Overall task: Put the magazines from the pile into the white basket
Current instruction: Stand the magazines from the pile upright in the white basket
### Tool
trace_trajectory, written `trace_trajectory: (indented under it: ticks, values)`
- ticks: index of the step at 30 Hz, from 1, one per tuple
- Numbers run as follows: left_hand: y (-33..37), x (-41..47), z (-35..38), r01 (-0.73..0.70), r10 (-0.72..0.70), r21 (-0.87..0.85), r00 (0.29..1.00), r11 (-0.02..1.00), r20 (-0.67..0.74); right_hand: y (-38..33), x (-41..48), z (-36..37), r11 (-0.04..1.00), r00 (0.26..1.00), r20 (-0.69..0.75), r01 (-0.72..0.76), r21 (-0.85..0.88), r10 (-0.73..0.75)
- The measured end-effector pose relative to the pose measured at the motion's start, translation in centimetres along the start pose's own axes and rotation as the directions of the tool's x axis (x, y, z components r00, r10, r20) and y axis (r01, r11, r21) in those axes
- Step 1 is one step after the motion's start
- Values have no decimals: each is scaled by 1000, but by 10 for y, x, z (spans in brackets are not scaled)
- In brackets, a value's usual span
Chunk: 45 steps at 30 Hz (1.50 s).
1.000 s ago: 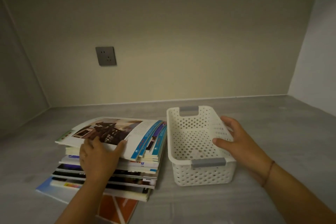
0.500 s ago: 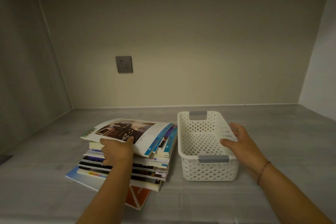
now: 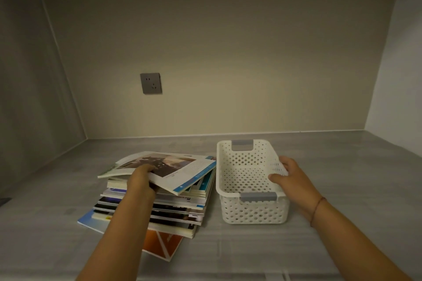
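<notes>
A pile of magazines [image 3: 173, 205] lies on the grey surface, left of centre. My left hand [image 3: 141, 180] grips the near edge of the top magazine [image 3: 182, 166], thumb on its cover and fingers under it, and its near edge is raised off the pile. To the right stands the white perforated basket [image 3: 230, 189] with grey handles, nothing inside it. My right hand [image 3: 290, 180] holds the basket's right rim, thumb inside and fingers outside.
A grey wall socket [image 3: 150, 83] sits on the back wall. Walls close the space at the left, back and right. An orange-covered magazine [image 3: 159, 244] sticks out from under the pile toward me.
My left hand has closed on the top magazine's near edge and lifted it off the pile. The camera has tilted up and back. My right hand stays on the basket's rim.
</notes>
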<state>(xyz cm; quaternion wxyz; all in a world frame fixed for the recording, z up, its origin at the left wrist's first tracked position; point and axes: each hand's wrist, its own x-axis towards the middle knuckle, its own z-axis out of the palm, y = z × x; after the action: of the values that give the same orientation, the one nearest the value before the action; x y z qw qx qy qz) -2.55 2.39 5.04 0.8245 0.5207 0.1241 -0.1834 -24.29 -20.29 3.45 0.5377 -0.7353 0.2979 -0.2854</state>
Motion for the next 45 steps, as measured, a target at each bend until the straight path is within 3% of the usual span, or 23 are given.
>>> trace_trajectory:
  ticks: [6, 10, 20, 25, 29, 32, 37, 39, 45]
  values:
    - [14, -7, 8, -94, 80, 95, 987, 991, 138, 0, -1, 0, 999, 1000, 8, 7, 33, -8]
    - [21, -5, 10, -120, 96, 175, 985, 977, 141, -1, -2, 0, 999, 1000, -4, 16, 42, -16]
    - [20, -47, 49, -257, 243, 111, 963, 960, 119, -1, -4, 1, 1000, 1000, -1, 7, 25, -7]
    - [19, -117, 84, -460, 445, 60, 879, 886, 170, 1, -2, 0, 999, 1000, 17, 16, 52, -17]
    - [2, -150, 110, -599, 561, 27, 763, 800, 320, 2, -3, -1, 995, 996, 63, 52, 80, -57]
    - [-35, -150, 125, -619, 556, 41, 731, 784, 395, 2, -4, -3, 992, 989, 116, 77, 97, -88]
    - [-98, -138, 134, -576, 476, 149, 772, 804, 421, -3, -12, -10, 984, 958, 236, 142, 110, -165]
    - [-108, -137, 138, -543, 428, 192, 796, 817, 428, -7, -16, -11, 982, 950, 261, 142, 126, -171]
    - [-109, -139, 146, -524, 311, 259, 763, 811, 567, -6, -12, -15, 977, 935, 293, 172, 123, -201]
